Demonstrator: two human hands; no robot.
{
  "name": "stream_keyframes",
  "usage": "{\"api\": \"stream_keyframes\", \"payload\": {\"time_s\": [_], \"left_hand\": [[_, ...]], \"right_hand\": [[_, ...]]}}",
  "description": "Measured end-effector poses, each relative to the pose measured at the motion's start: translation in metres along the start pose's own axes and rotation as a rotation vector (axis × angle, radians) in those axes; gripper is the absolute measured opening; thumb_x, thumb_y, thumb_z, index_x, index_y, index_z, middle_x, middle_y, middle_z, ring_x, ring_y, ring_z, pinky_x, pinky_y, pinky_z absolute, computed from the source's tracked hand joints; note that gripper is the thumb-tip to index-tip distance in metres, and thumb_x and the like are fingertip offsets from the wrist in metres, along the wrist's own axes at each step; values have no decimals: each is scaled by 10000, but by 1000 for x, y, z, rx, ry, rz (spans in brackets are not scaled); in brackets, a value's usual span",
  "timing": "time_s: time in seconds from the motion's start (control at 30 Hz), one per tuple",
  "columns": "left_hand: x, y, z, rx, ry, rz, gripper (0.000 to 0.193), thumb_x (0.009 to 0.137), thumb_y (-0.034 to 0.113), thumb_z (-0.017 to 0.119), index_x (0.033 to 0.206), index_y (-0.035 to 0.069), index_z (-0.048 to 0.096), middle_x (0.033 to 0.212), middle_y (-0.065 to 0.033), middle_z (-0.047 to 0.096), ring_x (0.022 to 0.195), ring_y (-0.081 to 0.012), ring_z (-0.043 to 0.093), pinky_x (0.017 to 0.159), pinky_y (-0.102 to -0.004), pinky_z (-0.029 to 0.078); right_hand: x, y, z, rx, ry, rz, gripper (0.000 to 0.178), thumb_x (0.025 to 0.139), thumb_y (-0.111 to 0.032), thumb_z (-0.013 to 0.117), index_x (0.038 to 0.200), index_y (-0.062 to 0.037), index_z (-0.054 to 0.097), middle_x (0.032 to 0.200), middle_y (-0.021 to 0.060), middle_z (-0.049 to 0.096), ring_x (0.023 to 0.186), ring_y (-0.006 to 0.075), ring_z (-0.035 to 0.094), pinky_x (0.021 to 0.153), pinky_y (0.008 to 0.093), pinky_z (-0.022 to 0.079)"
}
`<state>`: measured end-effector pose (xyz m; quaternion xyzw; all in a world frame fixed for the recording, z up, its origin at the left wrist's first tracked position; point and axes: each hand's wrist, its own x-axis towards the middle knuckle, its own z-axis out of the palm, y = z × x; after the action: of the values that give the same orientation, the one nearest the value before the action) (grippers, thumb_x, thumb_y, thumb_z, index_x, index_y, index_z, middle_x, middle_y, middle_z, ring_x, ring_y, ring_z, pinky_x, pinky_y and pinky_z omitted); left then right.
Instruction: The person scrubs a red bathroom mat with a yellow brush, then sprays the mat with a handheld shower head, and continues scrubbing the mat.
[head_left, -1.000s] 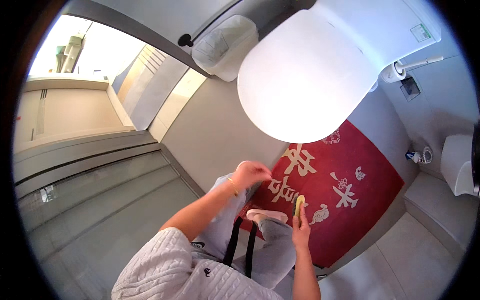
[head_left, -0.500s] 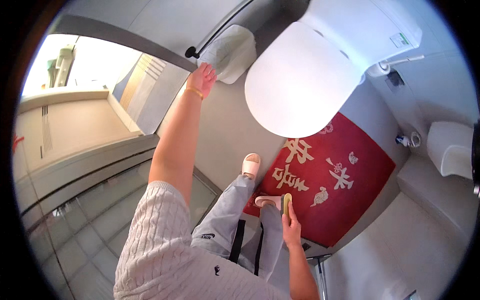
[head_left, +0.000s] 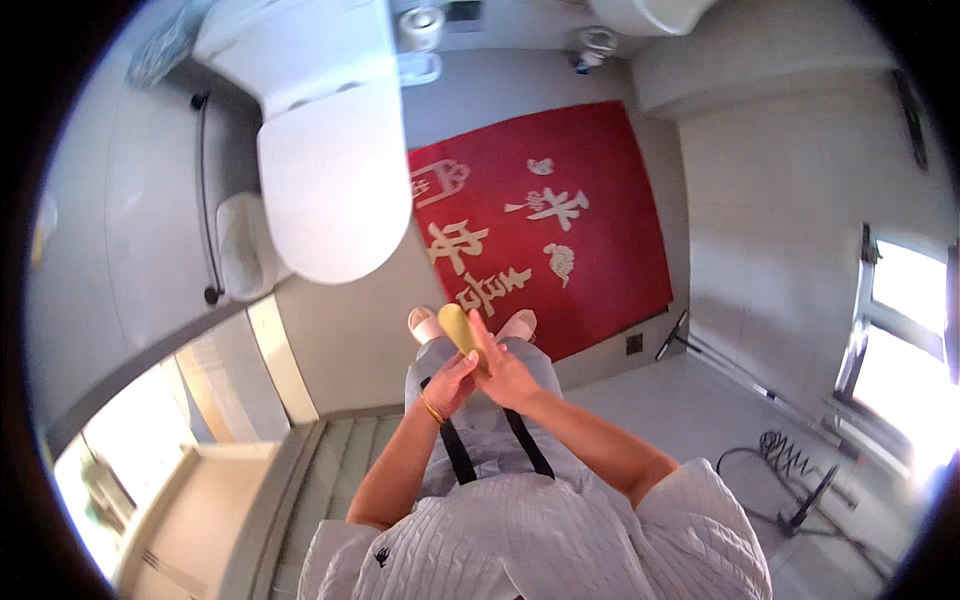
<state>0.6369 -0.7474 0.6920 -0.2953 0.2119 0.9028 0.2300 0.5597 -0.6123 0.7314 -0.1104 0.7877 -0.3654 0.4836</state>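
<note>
Both my hands meet in front of my legs at one long, flat yellow pad with rounded ends [head_left: 457, 327], which looks like a sponge. My right hand [head_left: 507, 378] grips it along its right side, with fingers stretched toward its far end. The fingertips of my left hand [head_left: 448, 387] press on its lower end, close against the right hand. My palms hide part of the pad's near end. A yellow band circles my left wrist.
Ahead on the left stands a white toilet [head_left: 335, 185], lid down, beside a lined bin [head_left: 243, 250] and wall bar [head_left: 207, 200]. A red mat [head_left: 610, 230] covers floor ahead. A long-handled floor tool [head_left: 740, 370] and coiled black hose [head_left: 785, 450] lie right.
My view has turned right, so the toilet now stands at the left. My left hand has come back from near the bin and joined my right hand on the yellow pad.
</note>
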Motion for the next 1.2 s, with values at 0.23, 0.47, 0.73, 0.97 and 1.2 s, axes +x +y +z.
{"api": "stream_keyframes", "payload": {"time_s": [0.23,0.47,0.73,0.97,1.2], "left_hand": [[46,-11,79,415,5,33,531,1030,312,472,1426,-33,395,1352,-165,572,1259,-247,531,1090,-373,386],[95,-61,184,510,27,158,456,1030,378,489,1307,15,494,1260,-157,612,1177,-228,572,1035,-376,428],[134,-92,277,528,2,64,236,1034,300,510,1001,66,515,806,-14,528,743,-142,536,776,-338,531],[153,-87,296,747,-132,-30,222,1020,246,545,879,86,487,714,25,448,644,-96,466,624,-283,472],[156,-84,330,892,-300,-43,218,989,180,587,833,99,458,647,29,408,567,-104,445,573,-295,455]], "right_hand": [[-44,34,-53,328,187,-245,968,883,-31,600,1566,-173,-71,1286,298,540,1136,445,581,945,450,475],[-130,102,-135,266,473,-429,910,897,-124,646,1575,-167,41,1167,228,613,1065,371,613,917,421,490],[-225,206,-182,120,998,90,663,872,-230,673,1474,-141,411,1172,157,598,1131,340,508,1009,436,414],[-321,235,-199,-18,1717,371,653,861,-296,696,1448,-135,459,1246,137,538,1198,330,425,1064,442,333],[-465,235,-252,213,2202,361,708,909,-255,652,1519,-95,329,1244,123,544,1173,284,480,1015,400,384]]}}
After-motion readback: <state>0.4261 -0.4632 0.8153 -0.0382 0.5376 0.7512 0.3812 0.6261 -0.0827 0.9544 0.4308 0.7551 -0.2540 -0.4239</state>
